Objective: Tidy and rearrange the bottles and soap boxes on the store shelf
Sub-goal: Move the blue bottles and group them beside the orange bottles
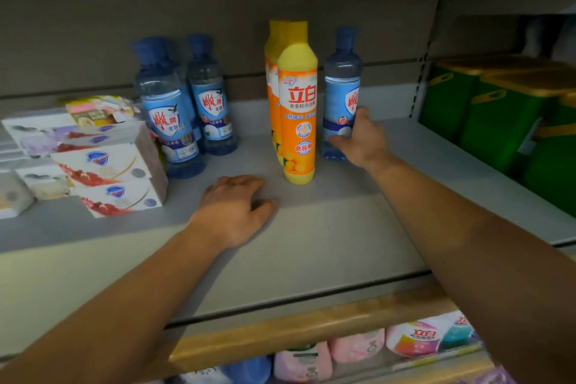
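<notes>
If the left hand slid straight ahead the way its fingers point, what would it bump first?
Probably the front yellow-orange bottle. The left hand rests on the shelf with fingers aimed up and slightly right, toward that bottle's base. Depth is hard to judge, so it might slip past.

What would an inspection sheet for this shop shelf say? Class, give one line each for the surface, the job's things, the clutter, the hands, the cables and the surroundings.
Surface: grey shelf, bare across the front middle.
Job's things: three blue bottles upright at the left; two yellow bottles upright, one behind the other; one lone blue bottle upright at the right; soap boxes stacked at the left.
Clutter: small coloured packs behind the soap boxes.
Hands: left hand rests on the shelf, fingers loosely curled; right hand grips the lone blue bottle low down.
Cables: nothing seen.
Surroundings: green boxes on the next shelf; pink packs on the shelf below.
</notes>
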Motion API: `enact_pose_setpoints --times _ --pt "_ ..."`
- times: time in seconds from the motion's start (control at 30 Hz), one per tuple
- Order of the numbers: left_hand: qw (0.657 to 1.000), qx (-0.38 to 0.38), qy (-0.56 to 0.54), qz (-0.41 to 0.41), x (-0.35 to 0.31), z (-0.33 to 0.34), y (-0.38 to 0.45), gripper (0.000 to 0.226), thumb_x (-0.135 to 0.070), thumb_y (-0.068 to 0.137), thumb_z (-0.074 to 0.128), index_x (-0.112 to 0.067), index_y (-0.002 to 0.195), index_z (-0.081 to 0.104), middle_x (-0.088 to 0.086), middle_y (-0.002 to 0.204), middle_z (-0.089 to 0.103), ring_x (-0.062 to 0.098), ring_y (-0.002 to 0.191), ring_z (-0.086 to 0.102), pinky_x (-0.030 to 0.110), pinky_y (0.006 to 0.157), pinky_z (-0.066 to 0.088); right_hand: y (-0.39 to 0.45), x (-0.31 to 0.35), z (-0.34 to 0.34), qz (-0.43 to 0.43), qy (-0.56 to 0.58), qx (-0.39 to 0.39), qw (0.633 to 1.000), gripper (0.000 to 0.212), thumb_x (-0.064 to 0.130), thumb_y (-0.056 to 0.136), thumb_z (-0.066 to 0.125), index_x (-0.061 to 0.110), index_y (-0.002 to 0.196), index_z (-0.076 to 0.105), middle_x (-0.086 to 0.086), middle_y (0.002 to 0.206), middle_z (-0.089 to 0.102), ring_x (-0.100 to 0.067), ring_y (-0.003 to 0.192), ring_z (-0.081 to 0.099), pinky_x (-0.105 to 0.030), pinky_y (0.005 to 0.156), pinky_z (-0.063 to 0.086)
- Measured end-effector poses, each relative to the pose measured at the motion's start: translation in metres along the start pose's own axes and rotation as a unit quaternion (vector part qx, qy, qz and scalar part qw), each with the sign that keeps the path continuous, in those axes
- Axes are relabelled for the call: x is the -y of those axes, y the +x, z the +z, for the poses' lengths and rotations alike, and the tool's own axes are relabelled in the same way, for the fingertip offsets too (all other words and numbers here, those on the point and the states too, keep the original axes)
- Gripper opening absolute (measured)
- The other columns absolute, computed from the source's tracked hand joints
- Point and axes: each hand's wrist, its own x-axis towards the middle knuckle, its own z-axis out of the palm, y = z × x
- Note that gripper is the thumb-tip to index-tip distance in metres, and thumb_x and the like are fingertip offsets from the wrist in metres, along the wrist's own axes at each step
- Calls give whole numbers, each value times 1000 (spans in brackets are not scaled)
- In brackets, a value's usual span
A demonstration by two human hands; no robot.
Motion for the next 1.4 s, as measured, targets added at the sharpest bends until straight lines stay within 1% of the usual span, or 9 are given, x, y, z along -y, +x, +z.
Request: enact_pose_setpoints --times 0.2,0.7,0.83,1.0,1.1,1.17,1.23,1.3,1.4 --pt "1000 4 -3 -7 1 1 2 76 -67 75 28 -31 139 46 -8 148 43 22 133 36 35 111 30 32 6 20 9 21 9 1000 62 26 84 74 11 133 40 -11 133 56 -29 119 56 -41 97 48" --pt "1000 1 -12 -11 1 3 4 73 -68 74 30 -36 139 44 -12 147 42 19 131 35 35 109 30 68 6 53 5 25 5 1000 47 28 93 63 11 132 45 -14 131 59 -32 119 57 -38 93 46" --pt "1000 -1 -20 -15 2 4 5 73 -68 73 31 -38 138 44 -14 147 40 17 132 33 35 110 29 73 4 53 2 14 14 1000 49 30 92 64 9 132 47 -14 132 58 -31 120 56 -37 94 44" --pt "999 3 -34 -18 4 4 6 74 -69 73 31 -38 138 44 -15 147 39 17 133 31 35 110 26 68 -2 45 33 14 69 997 67 33 87 71 8 140 36 -14 140 51 -30 127 51 -34 94 43" --pt "999 10 -36 -17 4 3 6 74 -69 73 30 -38 139 43 -13 148 39 19 134 31 36 110 26 53 -7 32 53 -9 75 996 82 39 87 70 7 149 27 -13 149 43 -31 134 44 -37 104 40" --pt "999 18 -42 -20 4 2 6 74 -69 73 30 -37 138 44 -12 148 40 20 135 32 38 112 27 35 -10 21 55 -11 67 996 76 39 88 69 9 148 32 -12 148 45 -29 132 46 -34 101 40" --pt "998 23 -52 -21 5 0 6 70 -67 77 34 -35 138 46 -9 148 42 22 135 34 39 112 28 11 -11 10 62 5 49 997 63 39 88 67 11 141 44 -7 140 52 -25 125 52 -27 92 40" --pt "996 14 -81 -25 4 -4 6 56 -58 88 44 -31 136 49 -4 146 47 24 133 40 36 110 32 -16 -8 -2 77 25 21 996 47 39 87 65 17 129 56 -1 124 61 -19 113 57 -22 86 39" --pt "987 -25 -157 -38 2 -14 0 40 -39 92 55 -26 130 56 1 133 59 23 122 53 29 98 39 -59 7 -13 71 63 4 995 26 37 87 65 22 109 64 8 101 64 -9 93 61 -18 77 44"
